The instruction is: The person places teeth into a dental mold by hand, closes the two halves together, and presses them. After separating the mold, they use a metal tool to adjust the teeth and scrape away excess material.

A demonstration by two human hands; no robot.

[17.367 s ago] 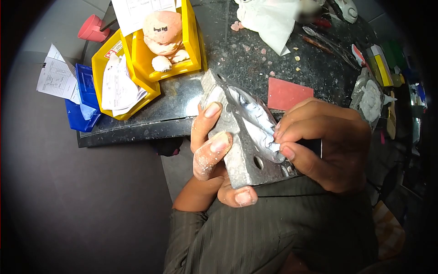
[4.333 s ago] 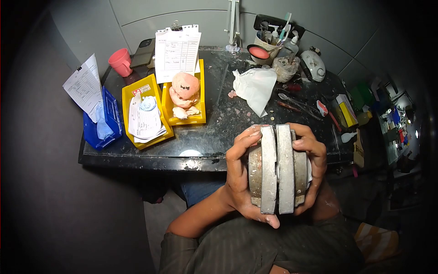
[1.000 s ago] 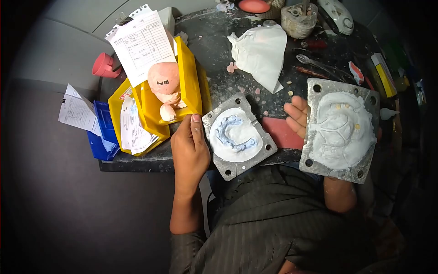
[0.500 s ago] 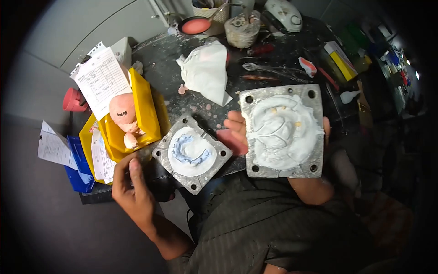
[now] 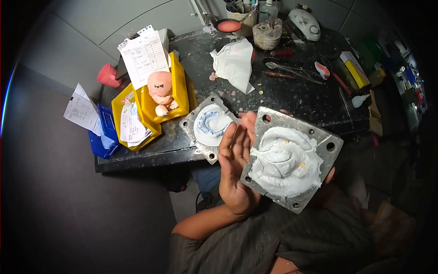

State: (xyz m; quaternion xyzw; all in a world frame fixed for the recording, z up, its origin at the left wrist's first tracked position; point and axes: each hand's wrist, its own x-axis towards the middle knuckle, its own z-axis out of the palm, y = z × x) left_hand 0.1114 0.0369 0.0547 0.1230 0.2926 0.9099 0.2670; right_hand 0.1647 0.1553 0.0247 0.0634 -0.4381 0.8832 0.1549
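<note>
A square metal flask half (image 5: 331,157) filled with white plaster (image 5: 283,169) is held up in front of my body, tilted. My right hand (image 5: 330,175) supports it from behind and below; only some fingertips show at its edges. My left hand (image 5: 238,160) is at the flask's left side, palm up and fingers spread, close to its edge; whether it touches is unclear. On the bench behind my left hand lies the other flask half (image 5: 188,124), with white plaster and a blue horseshoe-shaped arch (image 5: 209,122) in it.
Yellow bins (image 5: 180,86) with papers and pink casts stand at the left, beside a blue bin (image 5: 107,132) and pink cup (image 5: 108,75). A white cloth (image 5: 233,64), metal tools (image 5: 292,71) and a yellow box (image 5: 356,73) lie on the black bench (image 5: 182,50).
My left hand has moved right, from beside the yellow bin to the held flask. The held flask has tilted and turned. The view has shifted, so the bench items appear farther right.
</note>
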